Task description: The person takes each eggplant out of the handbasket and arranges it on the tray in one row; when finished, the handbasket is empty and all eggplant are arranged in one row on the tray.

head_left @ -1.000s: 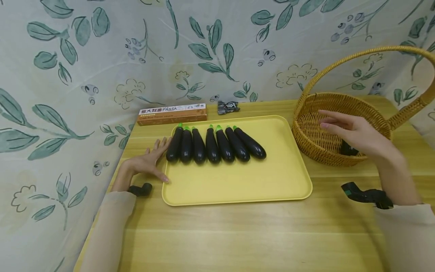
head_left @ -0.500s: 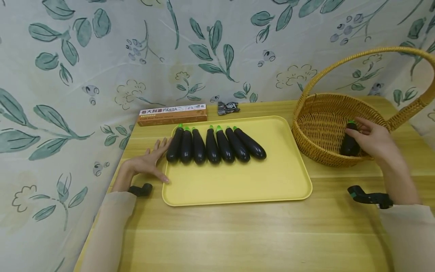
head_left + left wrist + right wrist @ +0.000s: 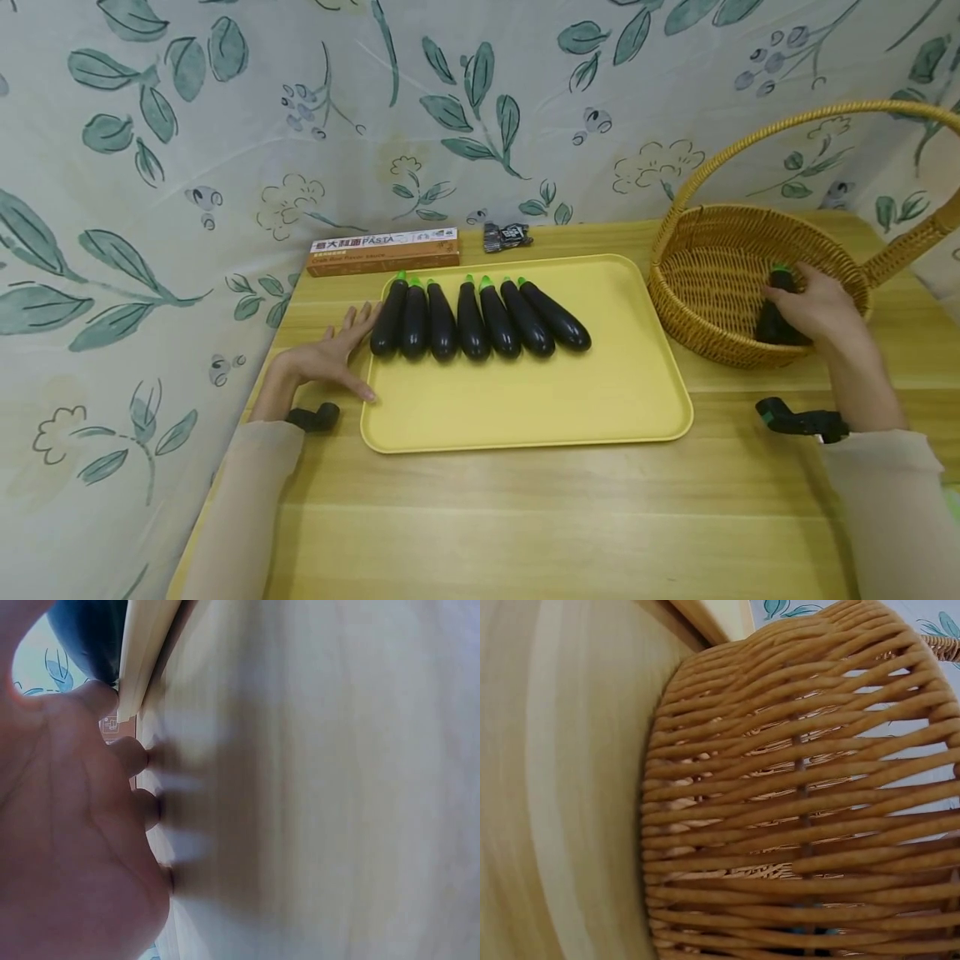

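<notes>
In the head view my right hand (image 3: 821, 308) reaches into the wicker basket (image 3: 693, 321) and grips a dark eggplant (image 3: 776, 323) near its green stem, thumb in front. The basket's woven wall hides this hand in the right wrist view. My left hand (image 3: 322, 358) rests with fingers spread at the left edge of the yellow tray (image 3: 525, 408), thumb on the rim, the other fingertips down on the table. Beside it, several glossy eggplants (image 3: 474, 325) lie side by side across the tray's back left part, green stems pointing away from me.
Behind the tray lies a pasta box (image 3: 382, 252), with a small black packet (image 3: 506, 237) to its right. The basket's tall handle (image 3: 810, 112) arches over its bowl. A leaf-patterned cloth (image 3: 300, 108) stands along the table's back and left.
My right hand, earlier held above the basket with fingers extended, has come down and taken hold of the eggplant inside. The left hand and the row on the tray stay put.
</notes>
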`<state>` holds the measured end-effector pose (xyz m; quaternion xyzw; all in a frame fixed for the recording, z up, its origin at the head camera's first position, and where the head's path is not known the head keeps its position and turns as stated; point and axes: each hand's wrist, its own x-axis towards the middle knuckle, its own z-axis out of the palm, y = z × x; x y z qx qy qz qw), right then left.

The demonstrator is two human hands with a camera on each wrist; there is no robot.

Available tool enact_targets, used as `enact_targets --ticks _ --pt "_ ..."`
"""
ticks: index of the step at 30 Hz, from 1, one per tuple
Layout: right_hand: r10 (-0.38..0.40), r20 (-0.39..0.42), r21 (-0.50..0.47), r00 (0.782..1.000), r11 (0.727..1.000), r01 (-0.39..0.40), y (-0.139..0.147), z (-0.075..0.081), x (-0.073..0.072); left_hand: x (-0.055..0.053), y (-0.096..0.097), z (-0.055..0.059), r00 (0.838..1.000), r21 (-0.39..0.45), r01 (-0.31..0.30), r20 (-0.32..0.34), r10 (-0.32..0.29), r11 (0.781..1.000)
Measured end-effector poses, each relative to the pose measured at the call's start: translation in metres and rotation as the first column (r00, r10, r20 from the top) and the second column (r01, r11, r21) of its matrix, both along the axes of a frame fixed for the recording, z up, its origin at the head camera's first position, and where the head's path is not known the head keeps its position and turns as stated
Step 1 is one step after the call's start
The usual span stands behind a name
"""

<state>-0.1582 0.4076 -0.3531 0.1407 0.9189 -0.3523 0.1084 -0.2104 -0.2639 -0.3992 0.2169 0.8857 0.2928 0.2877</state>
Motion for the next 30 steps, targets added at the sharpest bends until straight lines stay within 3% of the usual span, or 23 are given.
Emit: enact_targets --ticks 14,26,30 --pt "-0.015 -0.06 0.07 0.998 0.997 0.019 -0.0048 -0.0064 -0.003 -0.0004 0.0003 -0.0009 1.0 0.0 0.001 0.004 -0.001 1.0" --pt "0.015 0.018 0.159 1.0 0.987 -0.017 -0.0038 -0.007 -0.007 -0.0002 0.0008 -0.0012 1.0 0.004 -0.001 0.001 0.001 1.0" --pt "0.001 0.019 0.131 1.0 0.991 -0.003 -0.006 -0.0072 -0.0081 0.0006 0.0005 -0.0006 1.0 0.01 -0.008 0.0 0.008 1.0"
